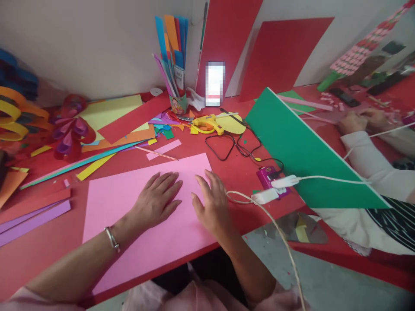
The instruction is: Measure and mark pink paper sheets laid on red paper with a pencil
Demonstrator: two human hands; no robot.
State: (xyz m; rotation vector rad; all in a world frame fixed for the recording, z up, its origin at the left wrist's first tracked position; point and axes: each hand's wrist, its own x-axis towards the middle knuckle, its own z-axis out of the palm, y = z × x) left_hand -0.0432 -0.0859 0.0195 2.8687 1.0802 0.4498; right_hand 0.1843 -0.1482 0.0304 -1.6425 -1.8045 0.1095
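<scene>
A large sheet of pink paper (113, 203) lies flat on the red table in front of me, its near edge along the table's front. My left hand (160, 196) rests palm down near the sheet's middle, fingers stretched out. Over the sheet's right edge is my right hand (212, 198), fingers spread and slightly raised; whether its palm touches the paper I cannot tell. Neither hand holds anything. Just beyond the sheet's far edge are a striped thin stick (157, 153) and a small pink paper strip (165, 150).
A yellow glue gun (209, 124) with a black cord lies among paper scraps. A green board (311, 160) stands at the right, beside a purple power strip (270, 177) with white plugs. Behind it are a co-worker's hands (356, 121). Paper strips fill a cup (179, 103).
</scene>
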